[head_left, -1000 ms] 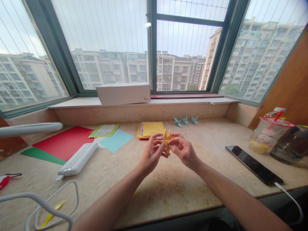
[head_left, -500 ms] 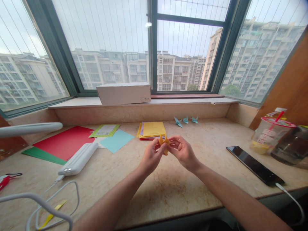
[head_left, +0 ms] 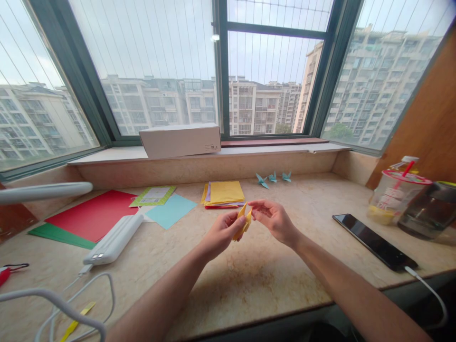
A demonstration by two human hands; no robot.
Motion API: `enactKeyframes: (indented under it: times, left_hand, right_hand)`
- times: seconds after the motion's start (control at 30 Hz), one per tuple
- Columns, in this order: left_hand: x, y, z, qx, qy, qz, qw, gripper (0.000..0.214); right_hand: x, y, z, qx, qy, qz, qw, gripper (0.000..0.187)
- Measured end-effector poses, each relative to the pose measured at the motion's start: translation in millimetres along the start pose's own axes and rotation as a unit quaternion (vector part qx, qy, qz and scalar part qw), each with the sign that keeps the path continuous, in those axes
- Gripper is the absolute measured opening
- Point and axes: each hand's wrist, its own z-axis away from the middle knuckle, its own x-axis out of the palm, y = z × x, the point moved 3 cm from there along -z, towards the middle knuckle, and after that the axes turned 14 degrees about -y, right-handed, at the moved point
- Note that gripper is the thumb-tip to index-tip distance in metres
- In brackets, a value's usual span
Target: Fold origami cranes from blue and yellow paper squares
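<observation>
In the head view a small yellow origami piece (head_left: 242, 227), with two narrow points sticking up, is held above the counter. My left hand (head_left: 225, 232) is closed on its lower part, the thumb lying across the front. My right hand (head_left: 273, 219) has its thumb and index finger at the right-hand point, pinching near the tip; the exact contact is small and hard to see. Behind them lies a stack of yellow, purple and red paper (head_left: 225, 192). Several folded paper cranes are not seen, but three light-blue ones (head_left: 273, 177) stand near the back wall.
Left are red paper (head_left: 96, 213), green paper (head_left: 60, 235), a light-blue sheet (head_left: 171, 210) and a white power bank (head_left: 114, 240) with cables. A phone (head_left: 374, 241) charges at right, by a lidded plastic cup (head_left: 395, 199) and a dark bottle (head_left: 427, 213). A white box (head_left: 181, 141) sits on the sill.
The yellow origami piece has tilted and turned in my left hand. My right hand has shifted from its side to the upper point, and the camera view has moved slightly.
</observation>
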Motion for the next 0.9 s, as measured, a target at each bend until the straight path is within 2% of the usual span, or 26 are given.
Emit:
enactKeyframes:
  times: [0.13, 0.23, 0.3, 0.5, 0.7, 0.9]
  left_hand:
    - [-0.2, -4.6, 0.2, -0.001, 0.007, -0.011, 1.0, 0.039]
    - [0.0, -10.7, -0.6, -0.005, 0.021, -0.03, 0.999, 0.039]
    - [0.5, -14.1, -1.4, -0.01, 0.035, -0.041, 0.999, 0.039]
    - [0.6, -15.1, -1.4, -0.015, 0.086, -0.066, 0.994, 0.037]
    - [1.9, -7.9, -0.4, 0.021, 0.095, -0.054, 0.994, 0.043]
    - [0.9, -11.0, 0.6, 0.033, 0.103, -0.053, 0.993, 0.037]
  right_hand:
    - [-0.8, 1.5, 0.4, -0.001, 0.013, 0.101, 0.995, 0.019]
    - [0.9, -3.4, 2.0, -0.034, 0.029, 0.204, 0.978, 0.01]
    - [3.1, -7.2, 3.1, -0.066, 0.034, 0.238, 0.969, 0.007]
    - [6.8, -11.5, 4.4, -0.105, 0.029, 0.194, 0.975, 0.007]
    - [8.7, -14.3, 5.1, -0.118, 0.018, 0.153, 0.981, 0.011]
    - [11.5, -11.4, 5.8, -0.109, 0.026, 0.124, 0.986, 0.01]
